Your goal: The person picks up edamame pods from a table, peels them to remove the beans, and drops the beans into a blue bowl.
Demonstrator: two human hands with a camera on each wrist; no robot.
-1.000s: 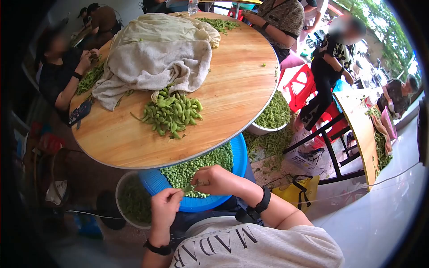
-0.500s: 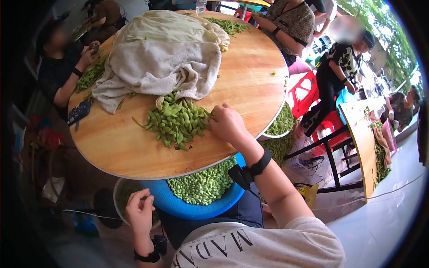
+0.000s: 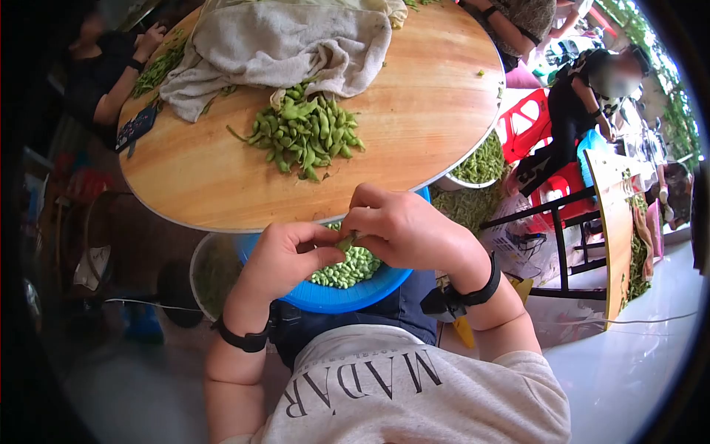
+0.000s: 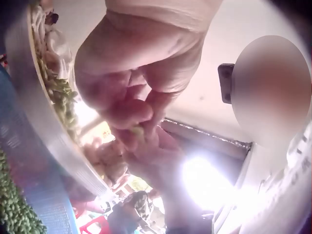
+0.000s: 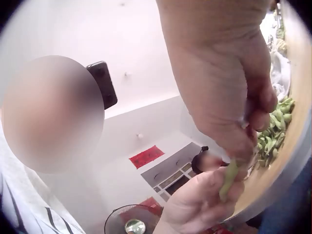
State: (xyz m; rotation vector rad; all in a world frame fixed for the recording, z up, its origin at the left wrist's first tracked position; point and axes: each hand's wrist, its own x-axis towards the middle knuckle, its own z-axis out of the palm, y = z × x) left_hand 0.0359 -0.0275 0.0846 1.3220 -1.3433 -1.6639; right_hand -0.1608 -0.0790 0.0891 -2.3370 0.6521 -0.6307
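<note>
Bimanual pinch above a basin, head and wrist views. Between the left grip [image 3: 287, 255] and the right grip [image 3: 403, 222], fingertips nearly meeting: a single slender, green, matte-skinned bean pod [image 5: 228, 180], grasped from both sides, though the right-hand contact, partly masked by curled fingers, probable rather than certain. Pod to the right of the left grip and to the left of the right grip; neither hand clearly nearer. Long axis, in the right wrist view, steep and slightly slanted: upper end toward the right fingertips, lower end against the left fingers. Below, in the head view: a round, blue plastic basin [image 3: 325, 300] containing smooth, oval, pale green shelled beans [image 3: 347, 271]. Beyond: a round, light-grained wooden bench [image 3: 425, 126] with a thin pale edge, bearing a loose heap of plump, curved green pods [image 3: 314, 133]. Behind the heap, partly against it: a crumpled, greyish-cream cloth [image 3: 281, 52], towel-like in texture, with soft, deep folds.
</note>
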